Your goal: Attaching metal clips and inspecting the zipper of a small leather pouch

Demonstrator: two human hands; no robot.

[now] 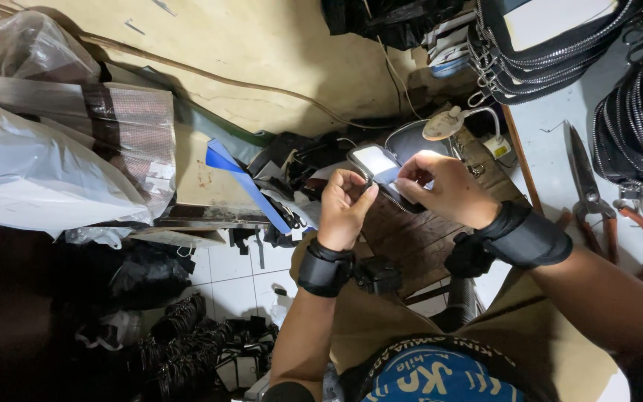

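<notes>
Cluttered workbench (426, 238) — both hands (344, 208) (444, 190) raised, pinching zippered pouch (381, 167)

Both hands meet in the middle, over the desk (411, 238). The left hand (344, 208) and right hand (448, 190) pinch a small pouch (377, 165) between them. A lamp (444, 123) stands just behind the pouch. Right of the hands, shears (589, 193) lie on the desk, and zipper rolls (638, 119) are piled behind the shears. More zipper loops (537, 52) lie at the far right corner. Left of the hands a strap (243, 182) sticks out. Far left, big bags (31, 164) are stacked. Below them, on the floor (236, 272), sits a heap of buckles (180, 342).
</notes>
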